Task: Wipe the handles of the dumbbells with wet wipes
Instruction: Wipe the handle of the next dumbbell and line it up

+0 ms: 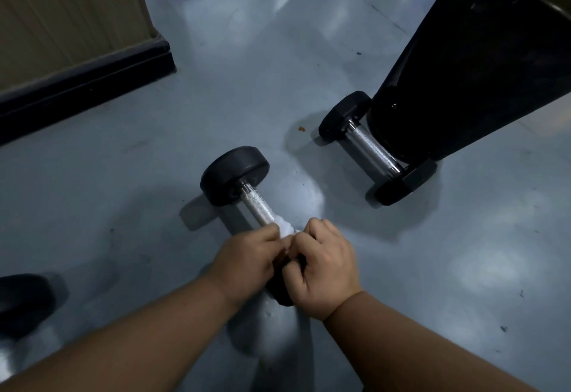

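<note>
A dumbbell with round black ends lies on the grey floor, its knurled steel handle (257, 206) running from the far end (234, 175) toward me. A white wet wipe (286, 227) is wrapped on the near part of the handle. My left hand (244, 263) and my right hand (321, 263) both curl around the wipe there and hide the near end of the dumbbell. A second dumbbell (372, 147) with hexagonal black ends lies to the right, untouched.
A large black stand or bag (469, 61) leans over the second dumbbell at the right. A brown wall with a black baseboard (83, 82) stands at the left. A dark shoe (21, 302) shows at the left edge, and machine base at top.
</note>
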`<state>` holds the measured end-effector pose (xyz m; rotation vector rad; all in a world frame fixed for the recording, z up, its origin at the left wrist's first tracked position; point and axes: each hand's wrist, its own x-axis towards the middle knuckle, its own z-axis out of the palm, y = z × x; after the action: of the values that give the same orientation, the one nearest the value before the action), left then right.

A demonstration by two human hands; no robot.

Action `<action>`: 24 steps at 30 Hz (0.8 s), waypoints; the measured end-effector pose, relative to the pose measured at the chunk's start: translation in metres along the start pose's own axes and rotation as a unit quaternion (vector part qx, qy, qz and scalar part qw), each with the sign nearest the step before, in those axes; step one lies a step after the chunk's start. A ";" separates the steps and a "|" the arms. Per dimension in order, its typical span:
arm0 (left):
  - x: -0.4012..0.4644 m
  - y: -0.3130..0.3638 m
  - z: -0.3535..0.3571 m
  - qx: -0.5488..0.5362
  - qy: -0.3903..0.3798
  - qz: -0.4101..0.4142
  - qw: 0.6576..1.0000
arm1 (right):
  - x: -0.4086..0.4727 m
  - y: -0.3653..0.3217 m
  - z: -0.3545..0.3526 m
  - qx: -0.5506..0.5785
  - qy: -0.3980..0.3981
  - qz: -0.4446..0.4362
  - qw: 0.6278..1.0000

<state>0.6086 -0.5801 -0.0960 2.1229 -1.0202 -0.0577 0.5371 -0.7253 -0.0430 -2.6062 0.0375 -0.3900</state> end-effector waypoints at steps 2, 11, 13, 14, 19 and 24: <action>0.005 0.001 -0.002 0.002 0.017 -0.001 1.000 | 0.001 0.002 -0.001 0.005 0.000 -0.001 1.000; 0.010 -0.005 0.000 0.022 0.057 -0.079 0.995 | 0.002 0.005 -0.002 0.014 -0.005 0.001 1.000; 0.008 0.002 0.003 0.036 0.021 -0.035 0.999 | 0.003 0.007 -0.002 0.019 -0.004 0.004 1.000; 0.011 0.001 0.002 0.036 0.018 -0.027 0.999 | 0.004 0.008 -0.003 0.022 -0.002 0.005 1.000; 0.029 -0.022 -0.012 -0.004 0.055 -0.149 0.987 | 0.005 0.012 -0.004 0.023 -0.006 0.022 0.999; 0.032 -0.008 -0.005 0.033 0.001 -0.150 0.988 | 0.013 0.014 -0.008 0.022 -0.044 0.048 0.998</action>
<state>0.6374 -0.5956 -0.0894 2.3213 -0.7032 -0.1699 0.5479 -0.7428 -0.0395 -2.5633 0.1217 -0.2386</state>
